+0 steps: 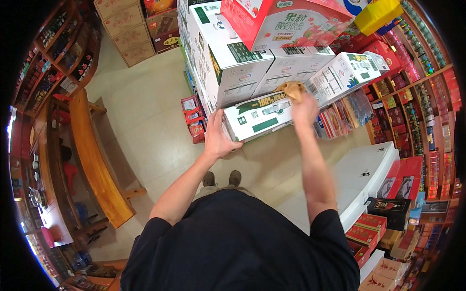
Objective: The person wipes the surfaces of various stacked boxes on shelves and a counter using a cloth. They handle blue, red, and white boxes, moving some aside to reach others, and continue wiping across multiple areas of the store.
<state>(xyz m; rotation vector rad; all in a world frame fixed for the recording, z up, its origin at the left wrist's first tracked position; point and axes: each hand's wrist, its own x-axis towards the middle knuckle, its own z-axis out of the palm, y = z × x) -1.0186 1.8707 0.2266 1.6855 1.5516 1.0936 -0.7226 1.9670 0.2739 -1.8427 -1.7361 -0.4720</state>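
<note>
Before me lies a white-and-green cardboard carton (263,112) with a plastic carry handle on top. My left hand (217,136) grips its left end, thumb at the near corner and fingers along the far side. My right hand (305,109), slightly blurred, holds a crumpled tan cloth (292,90) at the carton's right end. Just behind stand larger white cartons (243,82) packed side by side, with a red-and-white strawberry drink box (291,27) on top. Right of my right hand sits another white carton (342,78).
A wooden bench (93,156) stands on the left, on the tiled floor (145,109). White cabinets (364,160) are at the right, near red gift boxes (367,229). Brown cartons (125,32) are stacked at the back left. Stocked shelves (415,105) line the right wall.
</note>
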